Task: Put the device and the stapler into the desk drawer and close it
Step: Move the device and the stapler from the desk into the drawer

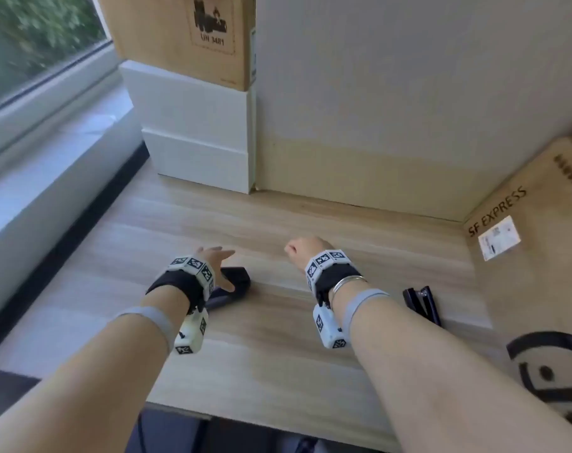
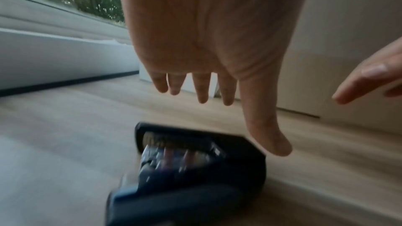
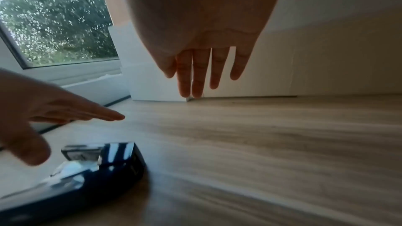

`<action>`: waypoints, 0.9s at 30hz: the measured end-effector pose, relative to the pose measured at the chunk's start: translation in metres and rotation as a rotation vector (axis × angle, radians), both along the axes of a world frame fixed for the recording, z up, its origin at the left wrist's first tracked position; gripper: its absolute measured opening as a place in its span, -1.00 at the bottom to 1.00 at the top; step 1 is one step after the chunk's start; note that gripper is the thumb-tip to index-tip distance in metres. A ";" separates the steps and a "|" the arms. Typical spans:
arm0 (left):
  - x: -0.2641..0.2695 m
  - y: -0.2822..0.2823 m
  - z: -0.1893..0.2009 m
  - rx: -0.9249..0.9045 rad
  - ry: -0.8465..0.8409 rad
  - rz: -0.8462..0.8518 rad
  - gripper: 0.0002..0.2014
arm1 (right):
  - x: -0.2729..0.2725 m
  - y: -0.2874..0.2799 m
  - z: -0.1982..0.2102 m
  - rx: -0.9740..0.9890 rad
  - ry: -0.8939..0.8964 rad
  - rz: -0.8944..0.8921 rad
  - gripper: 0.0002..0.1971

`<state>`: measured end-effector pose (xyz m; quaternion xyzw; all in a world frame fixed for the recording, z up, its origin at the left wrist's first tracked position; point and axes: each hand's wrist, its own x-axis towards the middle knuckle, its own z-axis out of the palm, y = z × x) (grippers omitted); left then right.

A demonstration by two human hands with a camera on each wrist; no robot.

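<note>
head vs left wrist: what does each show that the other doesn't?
Head only: the stapler at the desk's right side, the cardboard boxes, both forearms.
Left wrist only: the left hand's straight fingers hovering just above the device, not gripping it.
Both: the device, the right hand, the wooden desk, the window.

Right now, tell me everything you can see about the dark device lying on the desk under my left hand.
The device is a dark, glossy, elongated handheld unit with a squared-off end and what looks like a shiny screen or panel on its upper face; the wrist views are too blurred to show detail. It lies flat on the light wooden desk, angled, left of centre. The left hand hovers over it with fingers spread, its thumb close to the device's end; contact cannot be confirmed. Nothing else touches it.
</note>
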<state>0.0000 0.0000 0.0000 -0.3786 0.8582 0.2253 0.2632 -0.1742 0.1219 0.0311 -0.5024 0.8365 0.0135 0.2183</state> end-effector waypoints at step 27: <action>-0.013 -0.014 -0.018 0.213 -0.202 -0.164 -0.22 | -0.022 0.010 -0.060 0.150 -0.072 0.001 -0.64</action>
